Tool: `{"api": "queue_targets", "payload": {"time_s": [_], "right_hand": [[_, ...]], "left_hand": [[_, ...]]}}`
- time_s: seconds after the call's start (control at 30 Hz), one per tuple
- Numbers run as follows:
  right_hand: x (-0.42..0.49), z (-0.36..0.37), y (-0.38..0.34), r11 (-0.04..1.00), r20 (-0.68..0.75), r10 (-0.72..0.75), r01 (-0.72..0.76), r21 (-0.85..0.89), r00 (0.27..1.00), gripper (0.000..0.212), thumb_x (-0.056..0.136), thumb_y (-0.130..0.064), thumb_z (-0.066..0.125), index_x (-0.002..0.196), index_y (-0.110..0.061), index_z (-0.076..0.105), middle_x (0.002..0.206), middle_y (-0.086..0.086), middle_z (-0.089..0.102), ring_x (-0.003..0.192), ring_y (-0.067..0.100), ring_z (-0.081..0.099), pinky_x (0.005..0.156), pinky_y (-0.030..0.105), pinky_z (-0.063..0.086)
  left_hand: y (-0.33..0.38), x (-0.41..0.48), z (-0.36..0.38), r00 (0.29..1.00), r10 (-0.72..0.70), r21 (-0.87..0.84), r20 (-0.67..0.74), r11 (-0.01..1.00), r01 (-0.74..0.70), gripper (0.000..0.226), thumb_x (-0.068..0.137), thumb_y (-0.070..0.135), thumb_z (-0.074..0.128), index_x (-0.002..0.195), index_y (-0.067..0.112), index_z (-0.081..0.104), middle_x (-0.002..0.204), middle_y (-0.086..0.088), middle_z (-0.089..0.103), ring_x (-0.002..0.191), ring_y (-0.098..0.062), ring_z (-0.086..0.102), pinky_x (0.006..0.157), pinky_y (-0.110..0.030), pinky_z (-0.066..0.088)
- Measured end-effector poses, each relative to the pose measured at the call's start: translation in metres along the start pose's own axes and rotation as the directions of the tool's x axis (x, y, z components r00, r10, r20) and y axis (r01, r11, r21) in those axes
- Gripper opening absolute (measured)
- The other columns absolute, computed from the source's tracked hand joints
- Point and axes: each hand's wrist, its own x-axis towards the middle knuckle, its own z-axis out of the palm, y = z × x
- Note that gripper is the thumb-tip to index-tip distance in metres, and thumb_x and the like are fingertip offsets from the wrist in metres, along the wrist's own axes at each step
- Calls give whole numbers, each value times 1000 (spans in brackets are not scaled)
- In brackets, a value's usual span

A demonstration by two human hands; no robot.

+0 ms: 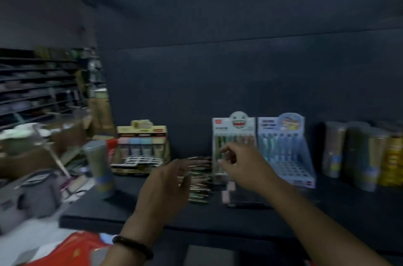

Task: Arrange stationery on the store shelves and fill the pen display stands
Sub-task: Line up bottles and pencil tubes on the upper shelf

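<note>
A loose pile of pens [199, 180] lies on the dark shelf [130, 215] in front of me. My left hand [162, 187] hovers just left of the pile, fingers relaxed and spread, holding nothing. My right hand [239, 165] reaches toward a white pen display stand [233, 135] with a grinning face on its header; its fingers are loosely curled and seem empty, though blur hides detail. Right of that stand is a blue pen display stand [285, 150], partly filled at its back rows.
A yellow display box [141, 148] of pastel items stands at left, with a grey cylinder tub [100, 169] before it. Gold and dark cylinder packs [359, 152] line the shelf's right. Cluttered boxes and a grey bag [32, 196] sit at far left. A red bag [76, 248] lies below.
</note>
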Motion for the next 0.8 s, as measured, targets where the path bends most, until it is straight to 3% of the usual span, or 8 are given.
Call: {"api": "queue_targets", "payload": {"time_s": [0.1,0.23,0.33,0.47,0.6,0.7,0.8], "right_hand": [[25,36,-57,996,81,-82,79,30,993,25,96,-45,67,118,-32,64,98,-15,63,90,4,62,84,38,58],[52,89,-130,981,195,-141,111,158,971,26,97,-41,69,120,-29,64,98,-9,66,89,10,65,84,40,59],[74,130,-171,970,238,-197,154,189,951,33,95,-39,71,126,-30,61,99,-8,65,90,12,64,86,41,58],[106,171,-207,954,226,-281,245,174,933,53,93,-33,73,140,-38,48,122,-5,57,103,17,61,92,42,56],[133,193,-226,956,254,-289,261,137,923,72,95,-31,68,153,-51,30,146,1,46,127,26,55,104,49,50],[147,201,-230,951,292,-305,277,135,906,57,99,-31,63,151,-43,42,144,0,47,129,24,53,107,46,49],[155,206,-227,948,285,-314,284,140,906,31,100,-30,63,131,-34,60,132,-1,54,116,21,57,100,43,54]], "left_hand": [[-49,-15,-35,995,-78,88,-61,993,84,6,88,23,70,91,27,68,84,10,70,78,-13,67,62,-29,48],[-112,-34,-69,966,-240,113,-100,962,250,7,83,27,73,86,23,68,81,6,72,78,-20,69,65,-38,56],[-156,-41,-83,900,-418,40,-123,904,425,16,83,36,78,90,28,66,87,8,71,82,-18,69,71,-36,56],[-205,-41,-84,860,-465,-41,-209,883,468,36,79,42,83,100,28,57,95,5,64,87,-15,63,74,-40,56],[-229,-32,-78,824,-542,-130,-164,840,527,62,76,41,88,122,22,51,110,3,58,101,-20,58,79,-36,49],[-235,-22,-69,819,-568,-217,-81,812,542,64,76,34,90,123,29,46,109,9,59,99,-16,62,82,-35,53],[-238,-12,-58,826,-560,-278,-67,805,524,58,77,26,87,117,36,47,110,11,65,95,-7,65,77,-30,57]]}}
